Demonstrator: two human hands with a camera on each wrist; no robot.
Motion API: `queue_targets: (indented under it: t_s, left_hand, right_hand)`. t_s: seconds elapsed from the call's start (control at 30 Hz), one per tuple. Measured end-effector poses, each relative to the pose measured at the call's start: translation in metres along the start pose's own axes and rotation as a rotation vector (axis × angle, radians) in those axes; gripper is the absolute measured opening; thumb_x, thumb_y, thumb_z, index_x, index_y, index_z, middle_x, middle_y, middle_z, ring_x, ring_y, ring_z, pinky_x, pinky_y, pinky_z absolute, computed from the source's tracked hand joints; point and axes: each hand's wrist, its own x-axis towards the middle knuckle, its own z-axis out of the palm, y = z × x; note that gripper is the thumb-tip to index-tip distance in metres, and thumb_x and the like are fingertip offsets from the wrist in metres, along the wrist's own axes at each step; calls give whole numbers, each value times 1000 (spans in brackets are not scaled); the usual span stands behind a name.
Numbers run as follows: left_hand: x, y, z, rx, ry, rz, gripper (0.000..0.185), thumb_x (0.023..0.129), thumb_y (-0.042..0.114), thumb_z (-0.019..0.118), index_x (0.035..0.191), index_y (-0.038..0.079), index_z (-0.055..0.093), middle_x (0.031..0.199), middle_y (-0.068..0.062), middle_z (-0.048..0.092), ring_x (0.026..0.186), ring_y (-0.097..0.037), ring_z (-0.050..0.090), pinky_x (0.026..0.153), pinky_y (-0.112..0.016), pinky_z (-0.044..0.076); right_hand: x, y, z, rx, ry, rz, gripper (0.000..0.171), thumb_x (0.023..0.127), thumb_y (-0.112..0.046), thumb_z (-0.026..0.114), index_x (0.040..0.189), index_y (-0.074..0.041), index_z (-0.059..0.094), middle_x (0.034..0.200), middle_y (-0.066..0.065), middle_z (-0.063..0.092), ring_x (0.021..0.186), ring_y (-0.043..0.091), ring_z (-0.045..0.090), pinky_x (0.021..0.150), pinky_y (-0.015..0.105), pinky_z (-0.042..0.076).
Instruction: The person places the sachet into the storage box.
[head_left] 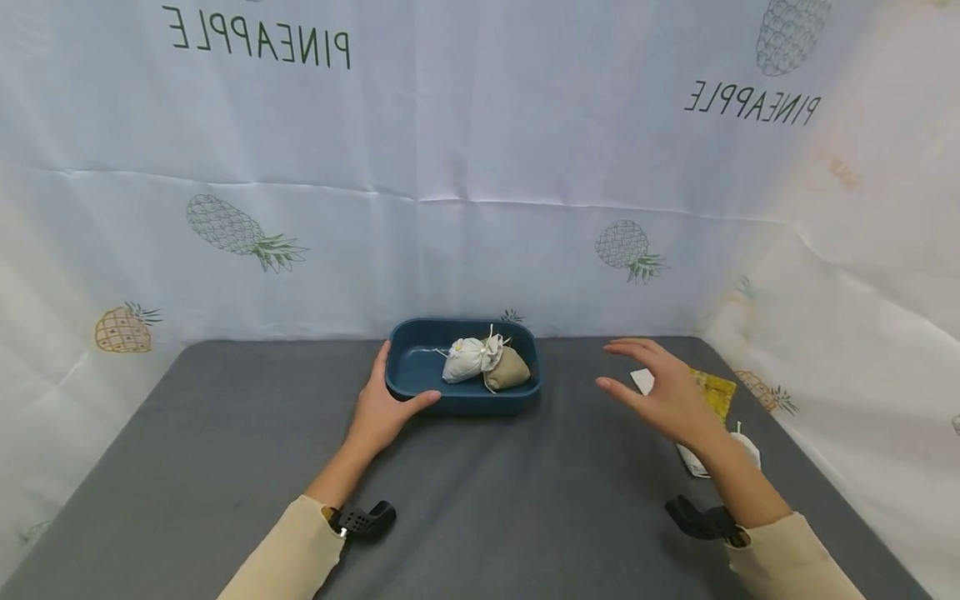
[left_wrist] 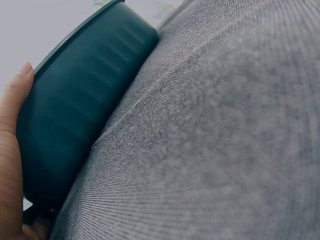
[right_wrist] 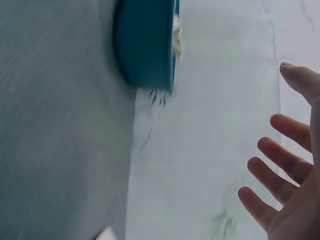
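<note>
Head view first, working outward from my own wrists: my left hand (head_left: pixel 384 410) is cupped against the near-left corner of the dark blue tray (head_left: pixel 420 333), thumb laid along the tray's front wall and fingers reaching up its left end, so it holds the tray by that corner. My right hand (head_left: pixel 663 385) hovers above the counter (head_left: pixel 487 500) to the tray's right, fingers spread and loose, holding nothing and touching nothing.

Just under and behind that right hand lie a white packet (head_left: pixel 693 461) and a yellow packet (head_left: pixel 716 392); the arm hides much of them, so I cannot read what they are.

Beyond my left fingertips, inside the tray toward its right half, sit two small drawstring pouches, touching: a white pouch (head_left: pixel 465 360) and a tan pouch (head_left: pixel 512 369). I judge both soft and light, easy to squash, best pinched at the gathered neck where the cord ties.

The tray looks like smooth, rigid plastic with rounded walls; in the left wrist view the wall (left_wrist: pixel 85 100) curves away from my palm (left_wrist: pixel 10 165), so I expect it to slip unless I hook a thumb over the rim. Its load is light, and a one-handed corner hold would likely tip it.

Farthest off hangs the pineapple-print cloth (head_left: pixel 480 167).
</note>
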Motion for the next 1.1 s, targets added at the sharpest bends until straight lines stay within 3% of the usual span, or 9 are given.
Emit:
queue_targets:
  t_s: [0.13,0.37,0.6,0.7,0.8,0.87,0.97,1.03,1.1]
  left_hand:
    - [0,0,-1,4,-4,-10,119,78,58,81,164,33,3,169,-14,23,149,-43,34,113,-68,35]
    - [0,0,-3,-1,-3,-15,119,78,59,80,164,31,3,169,-13,21,150,-44,32,113,-69,34]
    - [-2,0,-4,5,1,-30,119,78,59,80,164,34,1,170,-13,19,151,-43,31,114,-68,33]
    - [-2,0,-4,8,3,-32,119,78,60,80,164,32,2,170,-13,19,151,-43,30,115,-68,32]
    - [-2,1,-4,12,0,-29,120,78,60,80,164,30,2,170,-12,19,151,-43,31,114,-68,33]
    - [-2,1,-4,13,-3,-26,119,79,60,80,164,30,2,170,-12,19,151,-43,31,114,-68,33]
    - [-2,2,-2,16,-7,-21,119,78,59,80,164,31,3,170,-13,20,150,-43,33,113,-68,34]
    - [-2,2,-1,19,-6,-18,119,78,60,80,164,31,3,169,-13,21,149,-44,34,113,-68,35]
    - [-2,2,-1,22,-4,-16,119,78,60,80,164,31,3,169,-13,22,149,-44,34,113,-68,35]
  right_hand:
    - [-21,22,-10,-48,56,67,49,87,-23,80,132,-11,65,133,13,64,119,33,59,91,49,47]
    - [-60,56,-16,-106,48,190,58,85,-28,83,134,-6,62,136,24,61,119,46,57,83,64,45]
    - [-89,80,-19,-158,34,266,63,79,-32,86,131,-4,64,129,25,63,107,44,61,76,62,46]
    - [-99,87,-17,-184,30,304,63,77,-36,88,128,-7,66,121,22,66,89,23,61,67,46,46]
    - [-107,94,-13,-192,45,324,63,76,-37,89,127,-9,67,112,16,67,75,5,47,62,31,36]
    - [-112,99,-10,-191,70,320,62,74,-36,91,125,-11,68,109,12,67,76,-7,39,61,27,33]
    - [-118,103,-6,-186,95,335,63,72,-36,92,125,-11,69,109,10,67,87,-16,39,65,30,38]
    - [-121,105,-3,-171,83,347,63,72,-37,91,125,-12,68,113,11,68,96,-10,49,71,37,44]
    - [-122,106,-2,-164,58,363,65,74,-39,90,128,-12,67,116,13,67,99,9,58,74,47,47]
